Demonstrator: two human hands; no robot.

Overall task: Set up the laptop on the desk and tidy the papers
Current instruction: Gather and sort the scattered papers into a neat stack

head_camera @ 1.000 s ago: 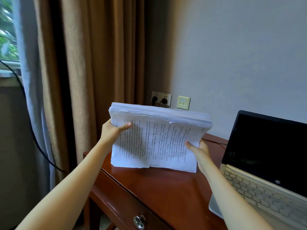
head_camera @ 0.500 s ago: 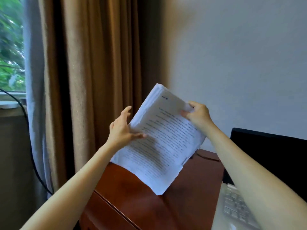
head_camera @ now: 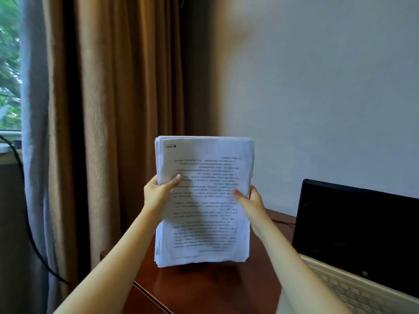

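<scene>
a brown curtain (head_camera: 127, 109) hangs left of the desk (head_camera: 204, 288), and a dark cable (head_camera: 25, 211) droops by the window (head_camera: 9, 64). the open laptop (head_camera: 353, 234) sits toward the desk's right edge, screen dark, keyboard cut off by the frame. the papers (head_camera: 204, 200) stand upright over the desk's left end; the print is too blurred to read, and i cannot tell if the bottom edge touches the wood. the left hand (head_camera: 158, 193) grasps the stack's left edge and the right hand (head_camera: 249, 202) its right edge, thumbs on the front page.

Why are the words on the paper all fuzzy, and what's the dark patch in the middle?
Head view: the paper stack is slightly blurred, so its print smears; the grey patch looks like a soft shadow; the window greenery at far left is blurred.
</scene>
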